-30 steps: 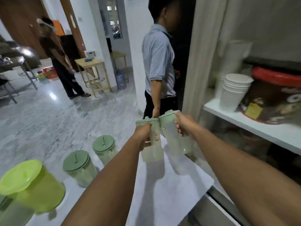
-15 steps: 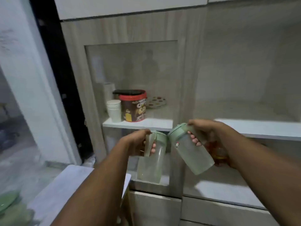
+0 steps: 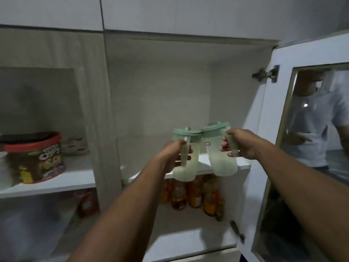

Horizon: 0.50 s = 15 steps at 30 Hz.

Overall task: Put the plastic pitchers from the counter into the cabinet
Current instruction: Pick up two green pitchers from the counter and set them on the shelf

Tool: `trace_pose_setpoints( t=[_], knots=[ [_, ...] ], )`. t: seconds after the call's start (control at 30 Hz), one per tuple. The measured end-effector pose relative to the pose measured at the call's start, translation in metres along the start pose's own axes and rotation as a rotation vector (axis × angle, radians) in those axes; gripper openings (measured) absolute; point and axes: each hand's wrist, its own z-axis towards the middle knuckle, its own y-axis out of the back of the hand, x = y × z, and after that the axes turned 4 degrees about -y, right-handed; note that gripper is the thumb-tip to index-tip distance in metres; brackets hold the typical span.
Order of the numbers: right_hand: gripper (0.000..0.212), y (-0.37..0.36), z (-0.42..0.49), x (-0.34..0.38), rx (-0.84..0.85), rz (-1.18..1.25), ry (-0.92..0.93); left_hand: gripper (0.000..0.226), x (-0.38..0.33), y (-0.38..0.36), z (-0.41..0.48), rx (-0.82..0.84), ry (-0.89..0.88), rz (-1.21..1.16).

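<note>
Green-lidded pitchers, left pitcher and right pitcher, gripped by their handles in the left hand and right hand, fingers clamped, held upright before the cabinet shelf for placement.

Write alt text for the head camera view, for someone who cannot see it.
Two bare hands each hold a clear pitcher with a green lid by its handle, left hand with the left pitcher and right hand with the right pitcher, at the front of an open cabinet's bare shelf. Bottles stand on the shelf below; the open door is at right.
</note>
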Motion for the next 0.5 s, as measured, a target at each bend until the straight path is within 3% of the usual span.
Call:
trace_pose_setpoints(
  t=[0.23,0.5],
  knots=[
    [0.03,0.047,0.08,-0.012,-0.071,0.094,-0.014,0.038,0.003,-0.061,0.09,-0.112,0.007,-0.03],
    [0.034,0.041,0.199,-0.022,-0.064,0.148,-0.026,0.035,0.017,-0.053,0.211,-0.139,0.02,-0.009]
  ],
)
